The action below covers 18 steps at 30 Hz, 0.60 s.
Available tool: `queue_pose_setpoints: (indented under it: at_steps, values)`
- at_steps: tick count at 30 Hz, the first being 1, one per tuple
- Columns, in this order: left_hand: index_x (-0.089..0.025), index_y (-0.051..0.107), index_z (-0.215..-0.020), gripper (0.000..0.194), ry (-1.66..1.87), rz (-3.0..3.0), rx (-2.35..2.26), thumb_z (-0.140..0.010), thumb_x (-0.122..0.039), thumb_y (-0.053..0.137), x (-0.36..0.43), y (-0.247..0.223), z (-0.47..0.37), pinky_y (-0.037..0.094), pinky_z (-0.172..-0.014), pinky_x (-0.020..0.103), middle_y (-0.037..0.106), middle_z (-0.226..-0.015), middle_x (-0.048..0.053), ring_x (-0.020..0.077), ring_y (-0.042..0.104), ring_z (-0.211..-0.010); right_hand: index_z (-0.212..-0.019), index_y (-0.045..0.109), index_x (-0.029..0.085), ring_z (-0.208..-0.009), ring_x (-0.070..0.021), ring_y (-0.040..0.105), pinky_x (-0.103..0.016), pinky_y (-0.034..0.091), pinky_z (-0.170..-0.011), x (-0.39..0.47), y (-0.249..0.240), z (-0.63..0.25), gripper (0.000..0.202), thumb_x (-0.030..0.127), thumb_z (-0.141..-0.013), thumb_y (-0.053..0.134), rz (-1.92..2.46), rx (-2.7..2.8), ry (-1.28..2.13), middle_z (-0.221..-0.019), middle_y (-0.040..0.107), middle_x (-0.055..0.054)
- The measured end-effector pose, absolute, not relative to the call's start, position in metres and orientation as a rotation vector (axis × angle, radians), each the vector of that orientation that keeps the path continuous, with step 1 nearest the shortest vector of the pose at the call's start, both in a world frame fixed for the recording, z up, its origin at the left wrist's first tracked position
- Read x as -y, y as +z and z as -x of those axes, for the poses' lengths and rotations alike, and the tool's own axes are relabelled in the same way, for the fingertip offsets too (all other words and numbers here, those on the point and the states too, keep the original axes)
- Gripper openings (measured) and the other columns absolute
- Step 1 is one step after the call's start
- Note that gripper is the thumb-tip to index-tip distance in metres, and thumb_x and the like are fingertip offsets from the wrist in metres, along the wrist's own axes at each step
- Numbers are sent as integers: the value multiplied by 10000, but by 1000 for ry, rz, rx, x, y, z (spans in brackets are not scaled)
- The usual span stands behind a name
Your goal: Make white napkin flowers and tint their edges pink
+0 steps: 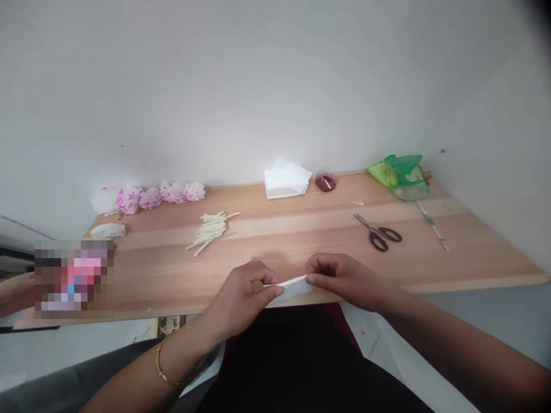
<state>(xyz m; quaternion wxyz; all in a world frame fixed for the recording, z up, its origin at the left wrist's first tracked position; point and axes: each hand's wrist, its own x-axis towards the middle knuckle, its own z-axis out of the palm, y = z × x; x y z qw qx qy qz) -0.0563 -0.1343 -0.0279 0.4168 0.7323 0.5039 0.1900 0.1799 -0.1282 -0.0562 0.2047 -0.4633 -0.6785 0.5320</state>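
Note:
Between my two hands, at the table's near edge, stretches a narrow folded strip of white tissue paper (295,288). My left hand (245,292) pinches its left end between thumb and forefinger. The right end is pinched the same way by my right hand (344,278). Beyond my right hand lie scissors (373,232) with black handles, their blades pointing away and to the left. A pile of cream-coloured short strips (213,229) sits farther out on the left. Against the wall stands a stack of white tissue paper (286,180), its top sheet loose.
Pink-and-white paper flowers (150,198) line the back left, near a white bundle (108,230). A dark red round item (326,181), a green bag (400,176) and a thin stick (434,226) are at right. Another person's arm (17,292) reaches in at left beside a blurred patch.

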Motion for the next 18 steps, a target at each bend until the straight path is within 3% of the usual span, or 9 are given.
queue_pose_setpoints:
  at_steps: [3,8,13,18]
  values:
    - [-187,676,-763,97,424,-1727,-1328,-769,-266,620,116,-37,54,439,-684,243,662,-771,-8,151,604,-754,-781,595,172,-637,-116,480,-235,374,-590,109,-63,-180,225,385,-847,563,1256,1914,1494,-692,537,23]
    - [-193,699,-734,114,390,-1925,-1356,-772,-247,606,84,-81,53,418,-651,252,658,-739,-6,145,588,-707,-783,621,177,-636,-131,507,-249,376,-603,83,-91,-173,123,268,-833,556,1357,2035,1187,-686,584,14]
    - [-200,695,-728,65,454,-2232,-1366,-742,-166,642,66,-94,54,397,-794,312,662,-763,3,168,574,-808,-725,624,168,-713,-162,541,-289,398,-710,65,-105,-169,96,145,-799,568,1286,2286,770,-726,636,-26]
    - [-215,690,-750,96,417,-2348,-1437,-743,-147,622,65,-94,55,374,-828,373,670,-810,15,199,565,-845,-735,622,170,-750,-181,550,-311,406,-741,61,-110,-170,101,155,-818,566,1250,2347,653,-758,645,-46]
